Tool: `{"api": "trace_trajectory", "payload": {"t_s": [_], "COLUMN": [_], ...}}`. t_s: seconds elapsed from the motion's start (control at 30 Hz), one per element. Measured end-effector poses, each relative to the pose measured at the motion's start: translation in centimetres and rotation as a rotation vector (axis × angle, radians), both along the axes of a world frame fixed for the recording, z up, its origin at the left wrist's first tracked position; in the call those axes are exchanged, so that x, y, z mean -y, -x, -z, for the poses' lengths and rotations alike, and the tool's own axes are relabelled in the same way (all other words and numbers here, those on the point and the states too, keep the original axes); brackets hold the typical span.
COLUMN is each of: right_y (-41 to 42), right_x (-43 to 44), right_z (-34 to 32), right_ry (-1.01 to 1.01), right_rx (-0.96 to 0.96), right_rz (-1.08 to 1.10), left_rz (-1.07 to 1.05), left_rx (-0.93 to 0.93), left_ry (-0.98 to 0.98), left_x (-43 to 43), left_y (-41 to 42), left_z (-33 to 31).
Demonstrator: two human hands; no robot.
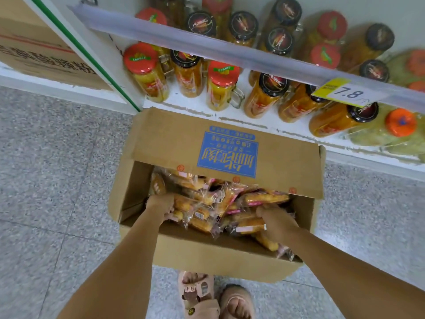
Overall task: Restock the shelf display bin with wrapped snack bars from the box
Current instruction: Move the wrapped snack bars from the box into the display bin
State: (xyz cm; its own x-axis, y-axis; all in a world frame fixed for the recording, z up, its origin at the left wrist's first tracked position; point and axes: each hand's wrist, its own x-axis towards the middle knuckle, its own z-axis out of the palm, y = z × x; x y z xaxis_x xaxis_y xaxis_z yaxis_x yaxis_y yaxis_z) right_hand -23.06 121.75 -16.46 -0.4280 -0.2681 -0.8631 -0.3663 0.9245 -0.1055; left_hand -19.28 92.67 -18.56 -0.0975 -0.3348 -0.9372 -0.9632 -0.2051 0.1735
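The snack bars lie in a messy heap inside the open box, which sits on the floor in front of the shelf. We think they are light and a bit soft, like little cakes. Their clear wrappers look shiny and slippery, so a big handful may slide apart. A hard squeeze may squash them. The best place to hold them is around the fat middle, not by the thin crinkly ends.

Our left hand is dug into the left side of the heap, with its fingers curled around some bars. Our right hand is on the right side, with its fingers wrapped around a bar that has a pink end. Both hands are closed on bars, and both are down in the box.

Now we count. There are too many bars to count, because they lie on top of each other. There is one box of bars and two hands. We do not see the display bin.

On the shelf stand more than a dozen jars, some with red lids, some black, some orange. There is one yellow and white price tag. Below the box we see two slippers. One more cardboard box stands far off on the left.
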Motion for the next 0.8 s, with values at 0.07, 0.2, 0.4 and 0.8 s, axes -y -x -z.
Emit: {"api": "trace_trajectory", "payload": {"t_s": [0.07,0.2,0.4,0.8], "right_y": [0.1,-0.2,-0.2,2.5], "right_x": [0.2,0.4,0.5,5.4], "right_z": [-0.2,-1.6,-7.5,-30.8], "right_ry": [-0.03,-0.07,-0.152,0.347], "right_rx": [0.025,0.044,0.052,0.132], "right_rz": [-0.043,0.022,-0.005,0.61], "left_rz": [-0.239,-0.521,-0.525,-0.341], "left_rx": [-0.001,-0.118,-0.26,-0.498], "left_ry": [-0.129,-0.37,-0.7,-0.769], "left_x": [-0.4,-0.4,-0.5,-1.6], "left_y": [-0.3,-1.9,-5.3,-9.0], "left_z": [-0.7,-3.9,-10.5,-32.1]}}
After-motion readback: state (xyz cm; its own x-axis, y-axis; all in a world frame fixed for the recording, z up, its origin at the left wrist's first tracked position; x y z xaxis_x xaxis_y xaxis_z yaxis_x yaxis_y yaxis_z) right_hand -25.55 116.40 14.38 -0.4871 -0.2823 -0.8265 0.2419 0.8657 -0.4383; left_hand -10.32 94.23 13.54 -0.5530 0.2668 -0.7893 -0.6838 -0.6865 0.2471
